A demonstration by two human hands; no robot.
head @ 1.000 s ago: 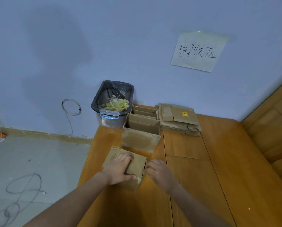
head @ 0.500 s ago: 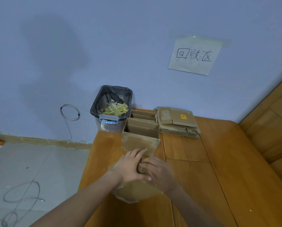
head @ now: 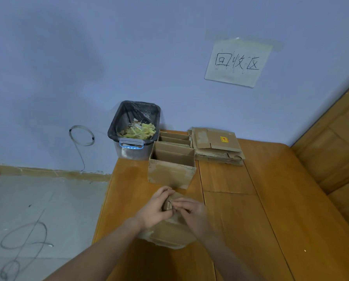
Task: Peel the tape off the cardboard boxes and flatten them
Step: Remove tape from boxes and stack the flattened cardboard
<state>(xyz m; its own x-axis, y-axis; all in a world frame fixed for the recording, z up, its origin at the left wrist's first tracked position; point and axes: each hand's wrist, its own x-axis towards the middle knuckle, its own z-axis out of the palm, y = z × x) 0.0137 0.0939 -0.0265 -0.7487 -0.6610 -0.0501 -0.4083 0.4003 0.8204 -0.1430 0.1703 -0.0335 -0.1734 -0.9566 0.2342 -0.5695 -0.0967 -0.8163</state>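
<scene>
Gripping a blurred cardboard box (head: 167,232): left hand (head: 155,209), right hand (head: 192,211), fingers curled; beyond, open corrugated boxes (head: 171,169), flattened stack (head: 216,147), lined bin (head: 135,128).

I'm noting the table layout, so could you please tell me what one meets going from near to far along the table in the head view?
Hands, left and right, gripping the small cardboard box → open upright box → second open box → lined bin of tape scraps at the wall.

Both forearms are bare to the frame's edge, no sleeves or jewellery visible.
</scene>
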